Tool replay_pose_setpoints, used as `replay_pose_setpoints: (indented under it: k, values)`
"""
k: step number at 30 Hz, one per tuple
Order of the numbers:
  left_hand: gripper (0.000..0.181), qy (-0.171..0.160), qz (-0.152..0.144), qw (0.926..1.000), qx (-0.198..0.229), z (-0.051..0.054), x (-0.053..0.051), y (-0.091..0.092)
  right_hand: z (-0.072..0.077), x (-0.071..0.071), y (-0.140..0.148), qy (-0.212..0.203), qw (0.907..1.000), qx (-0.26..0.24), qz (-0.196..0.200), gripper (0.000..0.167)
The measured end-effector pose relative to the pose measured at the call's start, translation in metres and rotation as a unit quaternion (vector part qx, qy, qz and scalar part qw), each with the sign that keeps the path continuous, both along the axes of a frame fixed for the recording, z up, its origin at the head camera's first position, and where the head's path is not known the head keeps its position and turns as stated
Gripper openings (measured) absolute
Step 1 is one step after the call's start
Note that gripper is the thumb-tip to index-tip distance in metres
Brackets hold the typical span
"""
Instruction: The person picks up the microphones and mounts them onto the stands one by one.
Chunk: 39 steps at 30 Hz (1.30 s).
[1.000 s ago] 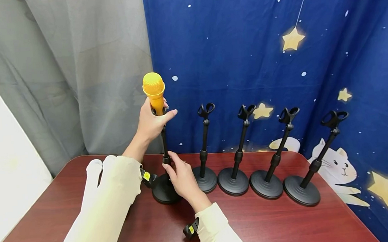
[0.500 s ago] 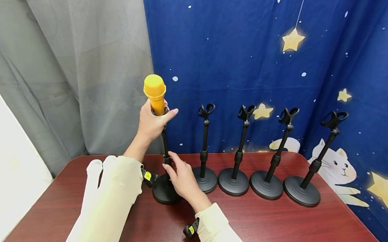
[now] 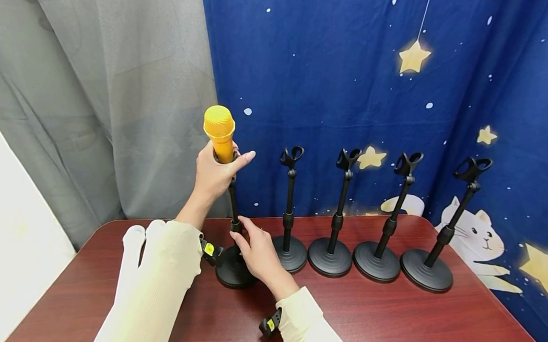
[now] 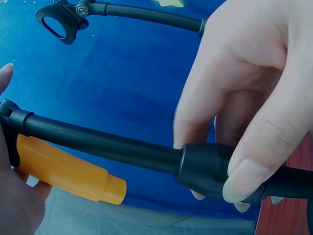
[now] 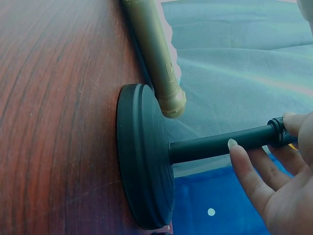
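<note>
A yellow microphone (image 3: pixel 219 124) stands head up in the clip of the leftmost black microphone stand (image 3: pixel 233 273). My left hand (image 3: pixel 212 173) grips the microphone and clip from the left, thumb sticking out to the right. Below the clip, the microphone's orange-looking tail (image 4: pixel 68 169) extends beside the pole in the left wrist view. My right hand (image 3: pixel 260 253) holds the stand lower down, with thumb and fingers around the pole's thick collar (image 4: pixel 208 169). In the right wrist view the round base (image 5: pixel 149 156) is flat on the table. Some left fingers are hidden behind the microphone.
Several similar stands, including one near my right hand (image 3: pixel 290 248), form a row to the right with bare clips. A gold tube-like object (image 5: pixel 159 58) lies beyond the base. White round-ended objects (image 3: pixel 134 236) show beside my left sleeve. Curtains hang behind the table (image 3: pixel 386 316).
The yellow microphone has shifted very slightly down and to the right. My left thumb has stretched a little farther right. My right hand stays around the pole.
</note>
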<state>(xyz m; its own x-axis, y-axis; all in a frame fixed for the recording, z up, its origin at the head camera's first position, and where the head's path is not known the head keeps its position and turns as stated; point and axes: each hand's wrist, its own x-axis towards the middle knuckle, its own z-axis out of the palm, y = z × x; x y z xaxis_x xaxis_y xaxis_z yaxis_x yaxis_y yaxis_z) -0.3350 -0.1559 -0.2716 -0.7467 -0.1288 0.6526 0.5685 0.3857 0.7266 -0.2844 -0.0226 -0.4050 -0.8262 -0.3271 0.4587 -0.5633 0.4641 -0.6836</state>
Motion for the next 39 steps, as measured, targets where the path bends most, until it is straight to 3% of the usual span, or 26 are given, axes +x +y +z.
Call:
replay_pose_setpoints:
  k: [16,25,35,39]
  values:
    - [0.031,0.014,0.032,0.9989,0.033,-0.0077,-0.0035,0.0073,0.002,0.0,0.0012,-0.009,0.9999,-0.002,-0.004,0.041]
    - [0.017,-0.012,-0.002,0.9995,0.029,-0.0043,-0.0019,0.0073,0.0029,0.0014,0.001,-0.016,0.9999,-0.005,-0.001,0.04]
    - [0.016,-0.041,-0.009,0.999,0.017,-0.0008,-0.0008,0.0053,0.0009,0.0015,-0.0001,-0.015,0.9999,-0.002,-0.003,0.04]
    - [0.017,-0.069,-0.019,0.9971,0.025,0.0006,-0.0006,0.0052,0.0013,0.0015,0.0,-0.011,0.9999,-0.002,-0.004,0.04]
